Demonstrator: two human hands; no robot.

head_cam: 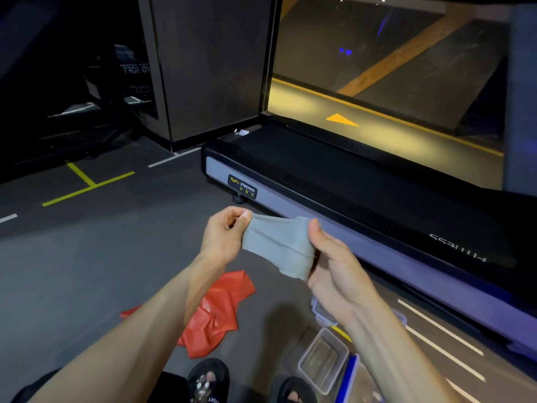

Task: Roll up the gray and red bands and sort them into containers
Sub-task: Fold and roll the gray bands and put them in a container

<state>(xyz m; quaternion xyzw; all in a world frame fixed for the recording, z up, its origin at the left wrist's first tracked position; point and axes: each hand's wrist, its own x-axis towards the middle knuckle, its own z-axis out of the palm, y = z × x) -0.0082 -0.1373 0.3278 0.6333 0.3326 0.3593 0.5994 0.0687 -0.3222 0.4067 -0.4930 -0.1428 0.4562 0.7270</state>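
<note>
A gray band [276,242] is stretched between both hands above the floor. My left hand [223,234] pinches its upper left corner between thumb and fingers. My right hand [325,257] grips the band's right end, where the material is bunched and partly rolled. A red band [215,312] lies crumpled on the dark floor below my left forearm, which covers part of it. A clear plastic container [322,359] sits open on the floor beneath my right forearm. A second clear container with a lid [321,314] shows just behind that arm, mostly hidden.
A treadmill [348,199] runs diagonally across the right side, close behind my hands. A blue-edged object [347,379] lies beside the open container. My sandalled feet [209,379] are at the bottom. Yellow and white lines mark the floor; a dark pillar [209,68] stands behind.
</note>
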